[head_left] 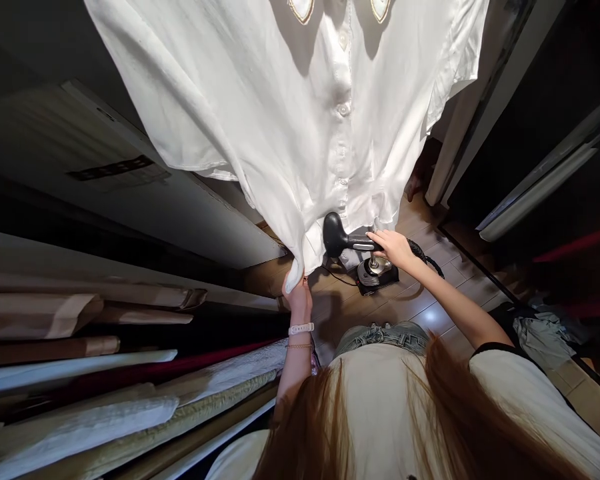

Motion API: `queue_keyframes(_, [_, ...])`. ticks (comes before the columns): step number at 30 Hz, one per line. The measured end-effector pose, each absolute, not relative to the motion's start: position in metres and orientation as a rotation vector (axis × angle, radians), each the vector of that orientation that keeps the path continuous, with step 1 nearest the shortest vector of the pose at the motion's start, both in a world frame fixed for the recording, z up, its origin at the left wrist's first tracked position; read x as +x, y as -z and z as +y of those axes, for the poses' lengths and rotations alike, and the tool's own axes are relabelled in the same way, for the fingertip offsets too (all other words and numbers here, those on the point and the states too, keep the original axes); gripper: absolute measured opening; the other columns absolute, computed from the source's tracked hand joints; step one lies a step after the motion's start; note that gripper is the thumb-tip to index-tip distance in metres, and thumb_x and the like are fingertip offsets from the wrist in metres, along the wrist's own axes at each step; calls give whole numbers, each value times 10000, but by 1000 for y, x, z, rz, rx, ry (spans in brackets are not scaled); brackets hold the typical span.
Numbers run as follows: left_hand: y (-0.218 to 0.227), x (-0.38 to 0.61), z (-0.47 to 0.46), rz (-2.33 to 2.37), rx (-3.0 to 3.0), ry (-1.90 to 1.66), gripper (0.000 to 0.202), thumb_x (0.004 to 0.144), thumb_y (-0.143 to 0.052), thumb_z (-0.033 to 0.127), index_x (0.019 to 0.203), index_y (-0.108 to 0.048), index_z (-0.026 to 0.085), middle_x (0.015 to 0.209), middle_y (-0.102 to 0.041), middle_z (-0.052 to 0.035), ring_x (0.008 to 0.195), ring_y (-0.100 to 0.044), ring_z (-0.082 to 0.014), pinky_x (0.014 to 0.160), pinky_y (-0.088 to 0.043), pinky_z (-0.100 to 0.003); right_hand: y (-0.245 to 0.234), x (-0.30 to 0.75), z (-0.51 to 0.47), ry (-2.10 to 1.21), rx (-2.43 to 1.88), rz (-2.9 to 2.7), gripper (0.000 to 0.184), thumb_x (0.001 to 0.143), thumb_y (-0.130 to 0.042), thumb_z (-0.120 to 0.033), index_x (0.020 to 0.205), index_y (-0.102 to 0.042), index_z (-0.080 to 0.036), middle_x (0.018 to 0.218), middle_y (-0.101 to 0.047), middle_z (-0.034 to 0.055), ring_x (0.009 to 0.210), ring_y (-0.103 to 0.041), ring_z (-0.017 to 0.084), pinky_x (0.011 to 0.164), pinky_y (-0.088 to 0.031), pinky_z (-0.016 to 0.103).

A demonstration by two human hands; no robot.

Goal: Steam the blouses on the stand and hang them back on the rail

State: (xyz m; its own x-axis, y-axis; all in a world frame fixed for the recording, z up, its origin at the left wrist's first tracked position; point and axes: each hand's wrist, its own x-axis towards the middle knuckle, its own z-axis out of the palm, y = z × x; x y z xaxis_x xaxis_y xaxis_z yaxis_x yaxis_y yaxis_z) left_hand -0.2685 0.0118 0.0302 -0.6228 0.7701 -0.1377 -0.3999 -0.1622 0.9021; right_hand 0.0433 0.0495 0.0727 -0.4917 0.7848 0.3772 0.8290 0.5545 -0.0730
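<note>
A white button-up shirt (260,100) hangs in front of me, its buttons running down the middle. My left hand (297,293), with a pale band on the wrist, is closed on the lower left edge of the shirt and draws the cloth into folds. In my right hand (393,248) is the handle of a black garment steamer head (335,235), held sideways. The steamer head is at the shirt's lower front, near the button strip; whether it touches the cloth I cannot tell. A black hose (427,259) runs from behind my right hand.
Below the shirt, the steamer base (377,273) stands on the tiled floor (405,303). Several garments (130,413) hang at the left, beside a pale panel (205,213). At the right lies a crumpled pale cloth (543,340), with dark upright surfaces behind.
</note>
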Motion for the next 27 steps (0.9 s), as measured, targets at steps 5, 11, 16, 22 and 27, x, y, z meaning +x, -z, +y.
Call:
queue_keyframes(5, [-32, -267, 11, 1305, 528, -1855, 272, 677, -883, 196, 906, -737, 204, 927, -724, -14, 898, -690, -131, 854, -529, -255, -75, 42, 51, 155, -1327, -2426, 588, 880, -776, -296, 1406, -557, -150, 1094, -698, 96, 940, -601, 246, 754, -414, 335])
queue_keyframes(11, [-36, -266, 10, 1260, 559, -1859, 240, 685, -869, 179, 883, -734, 200, 913, -719, -18, 883, -672, -132, 861, -519, -256, -72, 49, 51, 209, -1339, -2410, 561, 894, -752, -262, 1412, -561, -161, 1073, -696, 96, 924, -598, 250, 737, -412, 333])
queue_keyframes(16, [-36, -269, 13, 1259, 550, -1869, 227, 681, -846, 143, 861, -720, 198, 915, -698, -24, 924, -667, -140, 890, -515, -261, -50, 69, 28, 231, -1425, -2355, 481, 910, -720, -252, 1368, -606, -161, 1020, -703, 94, 900, -603, 255, 718, -409, 347])
queue_keyframes(22, [-29, -273, 23, 1335, 490, -1823, 279, 653, -834, 141, 898, -716, 205, 883, -672, -5, 829, -634, -125, 801, -498, -262, -22, 96, -19, 180, -1482, -2240, 488, 949, -661, -354, 1391, -600, -156, 1080, -720, 119, 907, -624, 273, 739, -447, 378])
queue_keyframes(27, [-24, -274, 30, 1376, 456, -1804, 276, 692, -797, 151, 933, -683, 221, 966, -676, -12, 903, -637, -143, 765, -491, -254, -8, 105, -51, 81, -1524, -2115, 503, 956, -642, -359, 1427, -579, -192, 1181, -719, 128, 998, -653, 291, 813, -500, 395])
